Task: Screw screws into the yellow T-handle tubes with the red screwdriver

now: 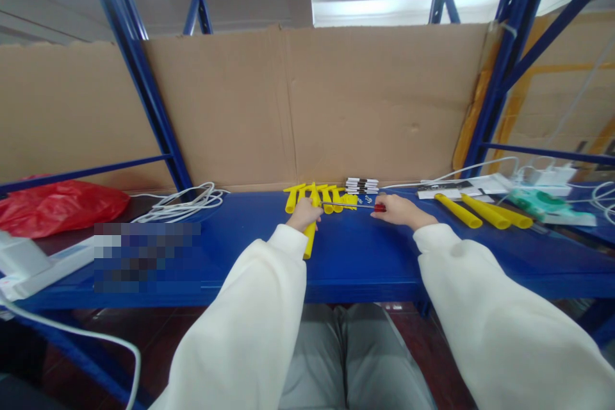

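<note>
My left hand point(304, 214) is closed around a yellow plastic tube handle point(310, 245), its lower end pointing toward me. In my right hand point(398, 210) is a screwdriver point(379, 208) with a red handle. Its thin metal shaft runs left, and the tip meets the upper part of the held handle, though my fingers hide the exact contact. Behind my left hand stand or lie several similar yellow T-shaped pieces point(291, 200). Small yellow parts point(350, 200) and tiny silvery bits point(369, 200), perhaps screws, lie just beyond the shaft.
A stack of white-and-black pieces point(362, 186) sits by the cardboard wall point(336, 109). Several yellow tubes point(461, 213) lie right on the blue table point(365, 256). Coiled white cable point(187, 203), a red bag point(62, 205) and a power strip point(52, 266) are left. Blue posts frame both sides.
</note>
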Demonstrator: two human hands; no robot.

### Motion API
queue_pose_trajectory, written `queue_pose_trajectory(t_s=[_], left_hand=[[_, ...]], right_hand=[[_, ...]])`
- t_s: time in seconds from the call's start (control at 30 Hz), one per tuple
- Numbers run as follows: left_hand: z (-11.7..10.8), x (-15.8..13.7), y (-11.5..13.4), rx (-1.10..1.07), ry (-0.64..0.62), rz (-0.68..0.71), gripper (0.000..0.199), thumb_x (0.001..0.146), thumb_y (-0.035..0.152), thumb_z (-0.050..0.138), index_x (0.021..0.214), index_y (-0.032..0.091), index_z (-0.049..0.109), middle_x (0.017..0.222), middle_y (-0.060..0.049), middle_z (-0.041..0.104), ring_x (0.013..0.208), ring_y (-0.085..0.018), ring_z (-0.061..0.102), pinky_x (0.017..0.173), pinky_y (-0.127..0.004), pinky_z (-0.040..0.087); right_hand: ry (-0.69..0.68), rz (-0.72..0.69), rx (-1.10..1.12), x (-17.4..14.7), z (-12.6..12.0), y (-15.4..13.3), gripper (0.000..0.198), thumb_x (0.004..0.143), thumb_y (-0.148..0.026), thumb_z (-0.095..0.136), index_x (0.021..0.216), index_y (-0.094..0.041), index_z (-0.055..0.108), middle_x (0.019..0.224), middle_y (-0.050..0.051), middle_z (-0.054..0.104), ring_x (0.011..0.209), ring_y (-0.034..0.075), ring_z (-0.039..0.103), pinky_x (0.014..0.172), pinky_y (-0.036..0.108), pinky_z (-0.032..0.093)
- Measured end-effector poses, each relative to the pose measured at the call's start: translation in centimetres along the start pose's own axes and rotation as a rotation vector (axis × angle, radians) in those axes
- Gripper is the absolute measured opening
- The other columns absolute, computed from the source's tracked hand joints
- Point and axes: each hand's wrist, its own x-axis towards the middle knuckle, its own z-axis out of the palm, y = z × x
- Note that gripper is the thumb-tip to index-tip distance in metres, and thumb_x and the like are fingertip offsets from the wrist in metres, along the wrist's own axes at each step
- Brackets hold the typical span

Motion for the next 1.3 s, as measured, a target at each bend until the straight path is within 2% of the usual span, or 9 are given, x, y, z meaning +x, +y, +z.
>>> queue_pose_trajectory(t_s=[0.2,0.37,0.47,0.63,0.73,0.9,1.03,1.13,1.3], left_hand=[[-0.11,0.24,-0.25,0.005,0.000,0.012,0.016,0.083,0.006,0.056,0.093,0.014,0.066,0.054,0.002,0.056,0.043,-0.014,0.057,0.049,-0.025,0.050],[-0.08,0.40,-0.32,-0.003,0.006,0.021,0.017,0.081,0.007,0.060,0.094,0.015,0.068,0.056,0.002,0.056,0.047,-0.016,0.060,0.051,-0.025,0.051],[-0.05,0.52,-0.46,0.006,0.008,0.032,0.018,0.083,0.007,0.057,0.095,0.014,0.068,0.054,0.003,0.054,0.047,-0.016,0.060,0.051,-0.026,0.052],[-0.11,0.55,-0.59,0.013,0.026,0.044,0.017,0.083,0.006,0.057,0.092,0.015,0.068,0.054,0.003,0.054,0.045,-0.015,0.059,0.050,-0.025,0.051],[-0.16,0.42,-0.46,0.019,0.025,0.038,0.017,0.083,0.006,0.056,0.091,0.014,0.067,0.054,0.002,0.054,0.044,-0.015,0.058,0.049,-0.026,0.050],[-0.22,0.16,-0.18,0.011,0.011,0.038,0.016,0.083,0.006,0.056,0.090,0.014,0.067,0.054,0.002,0.053,0.044,-0.015,0.058,0.050,-0.026,0.051],[-0.27,0.15,-0.20,0.019,0.014,0.038,0.014,0.083,0.006,0.057,0.088,0.015,0.066,0.053,0.003,0.052,0.042,-0.014,0.056,0.048,-0.025,0.049],[-0.27,0.20,-0.25,0.020,0.019,0.040,0.014,0.082,0.006,0.056,0.086,0.015,0.067,0.054,0.002,0.053,0.043,-0.015,0.057,0.048,-0.026,0.049],[-0.21,0.15,-0.25,0.018,0.018,0.050,0.012,0.082,0.007,0.057,0.083,0.015,0.065,0.054,0.001,0.054,0.042,-0.015,0.057,0.045,-0.024,0.048]], right_hand=[[-0.067,-0.036,0.112,0.27,0.44,0.27,0.032,0.099,-0.038,0.049,0.096,-0.018,0.074,0.095,0.011,0.076,0.084,0.023,0.070,0.069,0.027,0.048],[0.017,-0.050,0.088,0.23,0.45,0.72,0.019,0.090,-0.037,0.065,0.086,-0.019,0.071,0.083,0.007,0.074,0.075,0.021,0.067,0.066,0.027,0.045],[0.034,-0.031,0.109,0.10,0.29,0.63,0.019,0.085,-0.039,0.072,0.085,-0.020,0.069,0.083,0.007,0.074,0.074,0.021,0.066,0.065,0.027,0.044],[-0.033,-0.032,0.208,0.09,0.27,0.30,0.027,0.097,-0.037,0.055,0.084,-0.018,0.070,0.084,0.008,0.074,0.073,0.020,0.067,0.065,0.027,0.044],[-0.017,-0.045,0.171,0.09,0.24,0.33,0.023,0.095,-0.033,0.057,0.081,-0.018,0.069,0.084,0.008,0.074,0.074,0.020,0.067,0.067,0.027,0.045],[0.075,0.000,0.088,-0.26,-0.07,0.37,0.017,0.083,-0.037,0.073,0.087,-0.022,0.067,0.085,0.005,0.074,0.075,0.020,0.066,0.062,0.026,0.041],[0.038,0.012,0.095,-0.30,-0.01,0.27,0.021,0.092,-0.042,0.063,0.093,-0.021,0.069,0.089,0.008,0.075,0.078,0.021,0.068,0.065,0.027,0.044],[0.008,-0.030,0.112,-0.04,0.30,0.38,0.027,0.097,-0.037,0.053,0.089,-0.019,0.070,0.092,0.011,0.075,0.080,0.021,0.068,0.070,0.028,0.046],[0.072,-0.016,0.072,0.03,0.54,0.50,0.013,0.086,-0.033,0.069,0.090,-0.021,0.065,0.086,0.006,0.073,0.077,0.021,0.066,0.066,0.027,0.043]])
